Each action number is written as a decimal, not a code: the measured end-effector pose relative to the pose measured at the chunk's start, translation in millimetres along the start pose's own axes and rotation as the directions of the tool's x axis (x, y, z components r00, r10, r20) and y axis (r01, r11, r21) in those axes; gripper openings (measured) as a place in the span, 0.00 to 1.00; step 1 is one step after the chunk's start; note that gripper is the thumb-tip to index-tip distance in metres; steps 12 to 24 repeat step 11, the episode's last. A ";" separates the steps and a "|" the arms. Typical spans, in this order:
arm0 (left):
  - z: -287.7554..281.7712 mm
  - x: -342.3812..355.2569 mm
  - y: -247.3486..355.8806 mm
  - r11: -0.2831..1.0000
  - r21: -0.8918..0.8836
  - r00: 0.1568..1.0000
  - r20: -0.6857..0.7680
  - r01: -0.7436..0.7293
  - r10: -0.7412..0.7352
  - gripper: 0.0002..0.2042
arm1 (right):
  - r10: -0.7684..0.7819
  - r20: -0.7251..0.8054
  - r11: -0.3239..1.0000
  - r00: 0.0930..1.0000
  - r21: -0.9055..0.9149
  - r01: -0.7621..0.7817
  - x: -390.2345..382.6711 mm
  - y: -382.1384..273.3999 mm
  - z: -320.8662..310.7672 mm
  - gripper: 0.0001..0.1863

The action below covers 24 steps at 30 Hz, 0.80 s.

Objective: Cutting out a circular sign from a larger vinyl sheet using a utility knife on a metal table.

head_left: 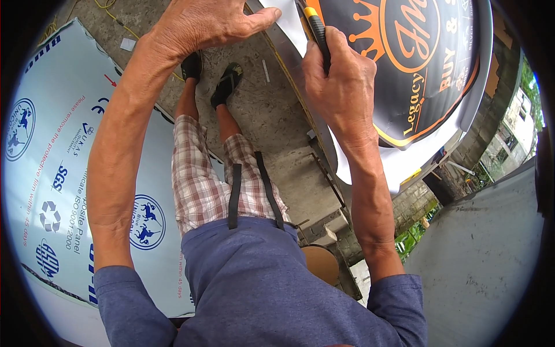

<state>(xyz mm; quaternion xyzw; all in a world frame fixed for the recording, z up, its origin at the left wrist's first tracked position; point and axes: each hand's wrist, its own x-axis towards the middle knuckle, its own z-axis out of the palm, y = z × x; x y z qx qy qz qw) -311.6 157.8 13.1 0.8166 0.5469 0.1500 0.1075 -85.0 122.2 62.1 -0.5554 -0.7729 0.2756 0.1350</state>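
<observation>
My right hand (342, 87) is wrapped round a black-and-yellow utility knife (318, 36), held along the left edge of a printed sticker sheet (393, 95). That sheet is dark with an orange crown and lettering, and a curved orange border. White backing or margin (354, 159) shows around its lower edge. At the top, my left hand (211, 23) reaches toward the sheet's white margin, its thumb stretched out to the right. The other fingers run out of the picture, and I see nothing held in it. The knife's blade end is not clear.
A pale blue film-covered composite panel (75, 150) lies to the left. Concrete floor (272, 124) shows below, with a yellow cord (113, 14) at top left. A round brown stool top (319, 264) stands near me. A grey panel (485, 237) fills the lower right.
</observation>
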 end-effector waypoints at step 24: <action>0.7 2.0 0.7 1.000 0.009 1.000 0.003 0.013 -0.013 0.38 | -0.053 -0.053 0.998 0.997 -0.027 0.052 -2.2 6.0 1.1 0.05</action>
